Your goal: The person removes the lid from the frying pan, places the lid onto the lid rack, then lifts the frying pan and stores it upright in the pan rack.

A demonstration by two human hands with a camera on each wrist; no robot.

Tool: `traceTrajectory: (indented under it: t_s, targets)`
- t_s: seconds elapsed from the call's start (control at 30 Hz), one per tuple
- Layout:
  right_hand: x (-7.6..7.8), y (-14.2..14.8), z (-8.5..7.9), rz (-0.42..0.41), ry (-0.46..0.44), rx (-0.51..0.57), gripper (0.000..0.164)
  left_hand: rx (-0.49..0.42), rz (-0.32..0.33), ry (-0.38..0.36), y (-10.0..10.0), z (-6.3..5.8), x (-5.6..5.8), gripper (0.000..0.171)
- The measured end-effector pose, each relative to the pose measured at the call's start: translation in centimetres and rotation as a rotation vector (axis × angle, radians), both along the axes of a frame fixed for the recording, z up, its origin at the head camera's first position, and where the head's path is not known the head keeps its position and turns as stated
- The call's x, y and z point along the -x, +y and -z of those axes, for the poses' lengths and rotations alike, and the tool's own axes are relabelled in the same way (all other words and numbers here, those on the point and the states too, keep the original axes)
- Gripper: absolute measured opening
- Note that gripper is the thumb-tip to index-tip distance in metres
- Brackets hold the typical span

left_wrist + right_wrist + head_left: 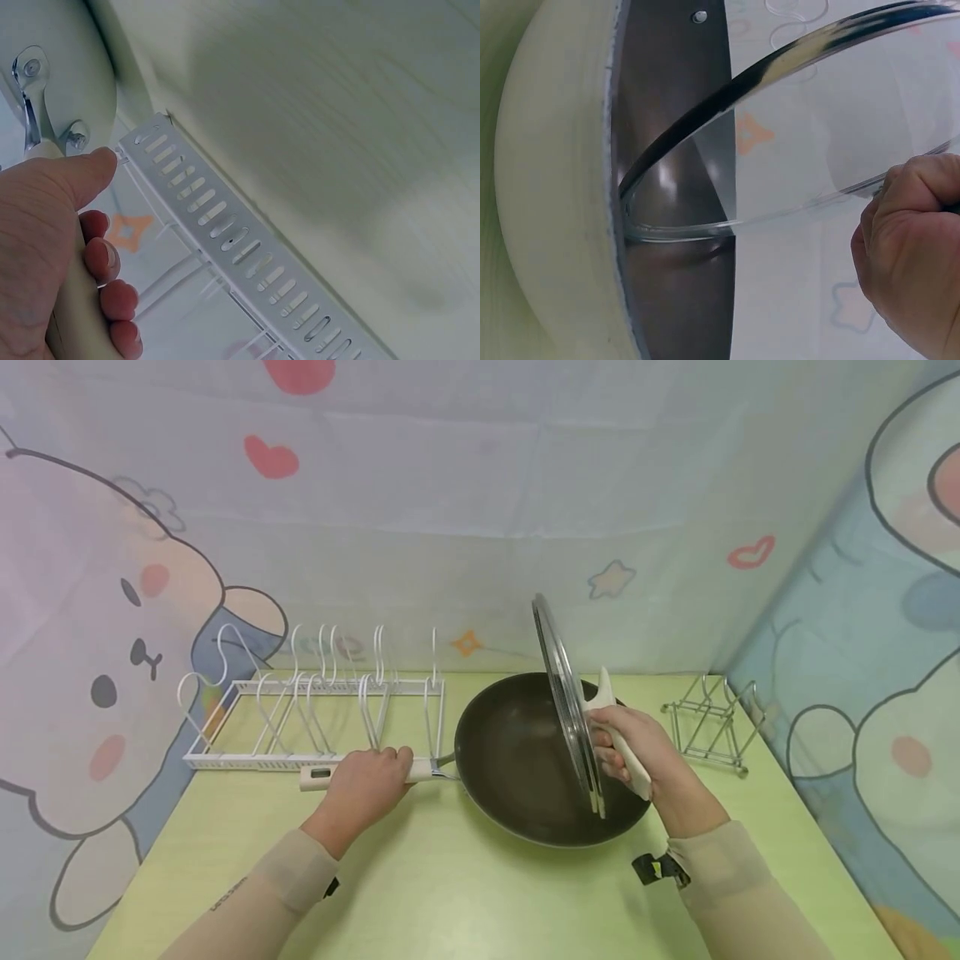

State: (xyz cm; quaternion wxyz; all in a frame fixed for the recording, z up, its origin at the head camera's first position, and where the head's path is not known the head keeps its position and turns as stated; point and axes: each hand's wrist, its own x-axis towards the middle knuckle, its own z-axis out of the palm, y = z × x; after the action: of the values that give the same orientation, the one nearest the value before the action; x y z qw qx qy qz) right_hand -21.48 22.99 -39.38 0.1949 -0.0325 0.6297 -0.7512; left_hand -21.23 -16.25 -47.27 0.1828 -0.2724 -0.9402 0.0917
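Note:
A dark-lined wok (510,760) with a cream outside sits on the table, its cream handle (422,769) pointing left. My left hand (367,785) grips that handle, fingers curled round it in the left wrist view. The glass lid (564,693), rimmed in metal, stands tilted nearly on edge over the right part of the wok. My right hand (637,747) holds it by its cream lid handle (633,768). In the right wrist view the lid's lower edge (679,232) is inside the wok wall; whether it touches the bottom cannot be told.
A white wire rack (262,762) with upright loops stands at the back left, close behind my left hand. A small metal wire stand (708,753) is at the back right. A printed curtain (450,527) hangs behind the light green table (480,902).

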Motion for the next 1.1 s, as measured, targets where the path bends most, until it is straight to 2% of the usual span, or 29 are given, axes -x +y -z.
traceTrajectory:
  t_s: [0.27,0.47,0.6,0.8,0.97,1.1]
  targets:
    - [-0.16,0.15,-0.13,0.029,-0.039,-0.013,0.024,0.013,-0.006,-0.016,0.06,0.07,-0.02,0.051]
    - [-0.14,0.33,-0.25,0.032,-0.045,-0.018,0.022,0.024,-0.015,-0.020,0.07,-0.10,-0.05,0.050]
    - [-0.20,0.36,-0.20,0.047,-0.062,0.026,0.019,0.021,-0.025,-0.036,0.03,-0.12,-0.12,0.049]
    - [-0.20,0.40,-0.25,0.069,-0.089,0.080,0.025,-0.012,-0.009,-0.008,0.01,-0.23,-0.24,0.050]
    - [-0.11,0.52,-0.28,0.040,-0.090,0.132,0.023,-0.014,-0.010,-0.014,-0.02,-0.20,-0.28,0.049]
    - [-0.09,0.70,-0.32,0.024,-0.097,0.167,0.028,-0.010,-0.011,-0.016,-0.04,-0.10,-0.21,0.050]
